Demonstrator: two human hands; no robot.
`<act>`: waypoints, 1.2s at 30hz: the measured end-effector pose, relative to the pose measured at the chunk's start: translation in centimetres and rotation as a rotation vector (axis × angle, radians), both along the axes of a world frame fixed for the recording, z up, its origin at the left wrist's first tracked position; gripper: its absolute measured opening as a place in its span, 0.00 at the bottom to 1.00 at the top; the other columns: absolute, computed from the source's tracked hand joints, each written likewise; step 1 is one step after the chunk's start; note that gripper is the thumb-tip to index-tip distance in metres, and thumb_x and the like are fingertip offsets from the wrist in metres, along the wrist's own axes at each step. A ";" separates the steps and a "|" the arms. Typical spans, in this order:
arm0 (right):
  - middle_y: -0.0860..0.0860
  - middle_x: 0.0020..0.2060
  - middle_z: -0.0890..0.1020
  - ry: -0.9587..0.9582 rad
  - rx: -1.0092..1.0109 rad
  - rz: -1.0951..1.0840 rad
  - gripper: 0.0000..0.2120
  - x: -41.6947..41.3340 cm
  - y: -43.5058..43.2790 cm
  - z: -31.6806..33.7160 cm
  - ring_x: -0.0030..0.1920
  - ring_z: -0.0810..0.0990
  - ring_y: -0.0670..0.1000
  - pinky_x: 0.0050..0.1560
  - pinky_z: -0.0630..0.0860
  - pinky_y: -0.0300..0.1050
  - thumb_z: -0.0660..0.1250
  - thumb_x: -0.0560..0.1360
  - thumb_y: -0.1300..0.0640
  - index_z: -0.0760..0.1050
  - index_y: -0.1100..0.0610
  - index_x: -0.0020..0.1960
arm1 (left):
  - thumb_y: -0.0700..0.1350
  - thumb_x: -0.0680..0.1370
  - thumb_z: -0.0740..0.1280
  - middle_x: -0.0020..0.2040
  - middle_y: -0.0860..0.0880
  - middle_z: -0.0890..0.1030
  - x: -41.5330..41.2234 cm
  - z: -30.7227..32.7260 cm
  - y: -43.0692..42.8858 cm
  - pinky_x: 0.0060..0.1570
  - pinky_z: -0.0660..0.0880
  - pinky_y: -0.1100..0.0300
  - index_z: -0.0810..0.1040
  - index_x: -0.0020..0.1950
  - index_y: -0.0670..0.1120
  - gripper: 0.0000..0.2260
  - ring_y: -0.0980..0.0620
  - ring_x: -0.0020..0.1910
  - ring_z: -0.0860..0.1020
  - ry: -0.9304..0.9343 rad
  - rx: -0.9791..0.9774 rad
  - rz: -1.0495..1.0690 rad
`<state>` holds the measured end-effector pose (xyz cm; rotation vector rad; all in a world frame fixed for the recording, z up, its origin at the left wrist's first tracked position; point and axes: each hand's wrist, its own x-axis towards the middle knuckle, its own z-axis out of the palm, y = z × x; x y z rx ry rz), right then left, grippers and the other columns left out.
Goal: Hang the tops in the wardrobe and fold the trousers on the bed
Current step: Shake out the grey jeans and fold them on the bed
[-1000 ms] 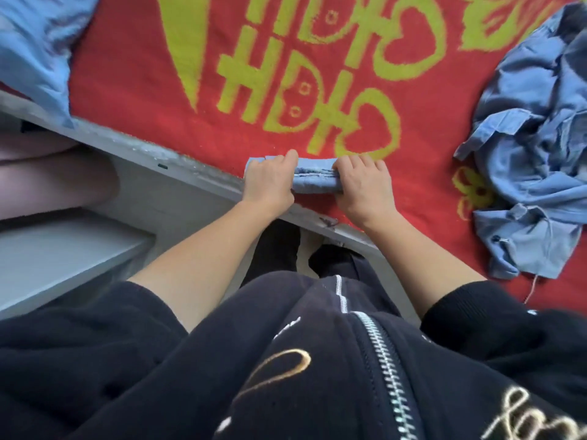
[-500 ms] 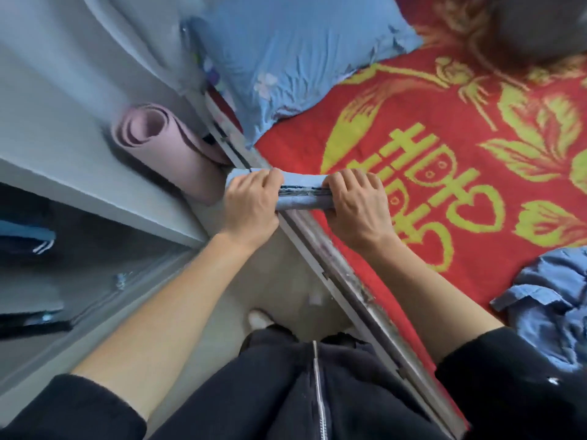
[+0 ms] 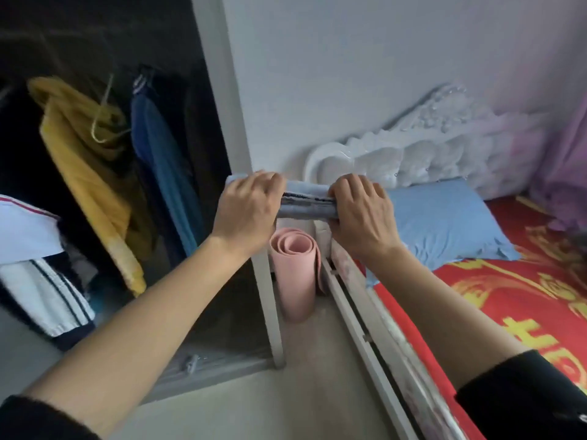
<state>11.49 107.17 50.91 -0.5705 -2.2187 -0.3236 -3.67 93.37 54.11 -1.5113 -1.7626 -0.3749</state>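
Both hands hold a folded bundle of light blue trousers (image 3: 306,203) in the air, level with the wardrobe's white side panel. My left hand (image 3: 249,209) grips its left end and my right hand (image 3: 362,214) grips its right end, fingers curled over the top. The open wardrobe (image 3: 104,154) is at the left, dark inside, with a yellow top (image 3: 85,166) and a blue top (image 3: 162,160) hanging from its rail. The bed (image 3: 508,312) with its red and yellow cover lies at the right.
A rolled pink mat (image 3: 293,274) stands on the floor between wardrobe and bed. A blue pillow (image 3: 444,220) lies against the white padded headboard (image 3: 413,154). Folded white and dark striped clothes (image 3: 38,265) sit at the wardrobe's lower left. The bed's white side rail (image 3: 374,338) runs toward me.
The folded trousers have been lifted off the bed edge and carried left and up toward the wardrobe. My view has swung from the bed cover to the wardrobe and headboard.
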 end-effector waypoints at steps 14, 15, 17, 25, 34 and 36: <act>0.51 0.45 0.77 0.138 0.159 0.332 0.17 -28.9 -15.7 14.0 0.42 0.76 0.53 0.37 0.72 0.47 0.77 0.65 0.56 0.73 0.56 0.48 | 0.34 0.70 0.61 0.48 0.42 0.83 -23.4 13.4 -19.9 0.44 0.76 0.49 0.76 0.51 0.40 0.11 0.42 0.50 0.82 0.283 0.227 0.330; 0.52 0.46 0.77 0.158 0.167 0.345 0.16 -30.2 -15.6 15.1 0.42 0.76 0.53 0.37 0.73 0.47 0.77 0.66 0.55 0.73 0.56 0.48 | 0.34 0.70 0.62 0.49 0.43 0.83 -24.7 14.4 -19.9 0.45 0.76 0.48 0.76 0.51 0.40 0.11 0.42 0.52 0.82 0.306 0.240 0.344; 0.52 0.49 0.76 0.202 0.186 0.364 0.16 -32.7 -14.6 17.7 0.44 0.76 0.52 0.36 0.74 0.46 0.76 0.67 0.54 0.74 0.56 0.50 | 0.33 0.68 0.64 0.50 0.43 0.82 -27.2 16.8 -19.2 0.45 0.75 0.49 0.75 0.51 0.41 0.13 0.42 0.52 0.81 0.355 0.259 0.380; 0.57 0.50 0.78 0.509 0.385 0.336 0.15 -41.5 -9.3 31.2 0.46 0.76 0.59 0.39 0.67 0.49 0.73 0.65 0.62 0.74 0.59 0.50 | 0.35 0.68 0.62 0.56 0.43 0.80 -35.0 30.0 -13.9 0.46 0.68 0.48 0.73 0.52 0.41 0.13 0.40 0.52 0.78 0.595 0.487 0.467; 0.58 0.59 0.74 0.454 0.548 0.211 0.18 -51.5 -4.6 40.6 0.57 0.74 0.61 0.51 0.71 0.56 0.69 0.70 0.63 0.72 0.60 0.59 | 0.36 0.66 0.70 0.50 0.36 0.77 -45.7 37.6 -8.8 0.37 0.68 0.49 0.71 0.54 0.37 0.19 0.36 0.47 0.76 0.680 0.431 0.683; 0.59 0.60 0.74 0.384 0.579 0.213 0.20 -53.8 -4.1 41.4 0.58 0.73 0.61 0.52 0.72 0.57 0.70 0.70 0.63 0.71 0.60 0.60 | 0.38 0.65 0.71 0.46 0.38 0.78 -48.3 38.0 -8.5 0.32 0.64 0.54 0.71 0.51 0.38 0.17 0.38 0.42 0.77 0.722 0.370 0.744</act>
